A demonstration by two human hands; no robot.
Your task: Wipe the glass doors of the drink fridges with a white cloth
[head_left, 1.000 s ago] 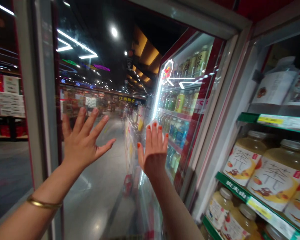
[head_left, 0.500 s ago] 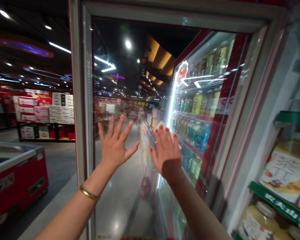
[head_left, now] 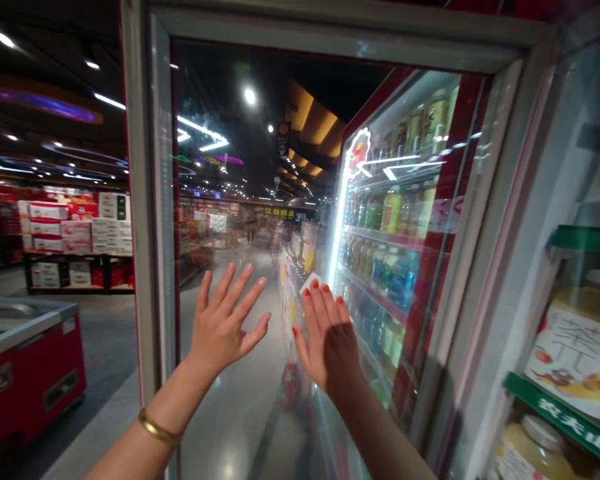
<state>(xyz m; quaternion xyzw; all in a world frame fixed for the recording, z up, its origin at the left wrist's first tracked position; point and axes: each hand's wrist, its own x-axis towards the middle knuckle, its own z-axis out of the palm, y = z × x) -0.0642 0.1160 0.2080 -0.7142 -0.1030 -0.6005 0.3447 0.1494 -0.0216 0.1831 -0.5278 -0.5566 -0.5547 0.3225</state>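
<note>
Red freezer (head_left: 33, 380) at left; boxes (head_left: 77, 227) stacked on a rack (head_left: 107, 275) beyond; purple light (head_left: 50, 113) glowing overhead; and bottles (head_left: 573, 363) at right, green strip (head_left: 563, 415) between them!

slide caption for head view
Bare right hand flat over a small white cloth, bare left hand spread, at a grey-framed clear glass door.
</note>
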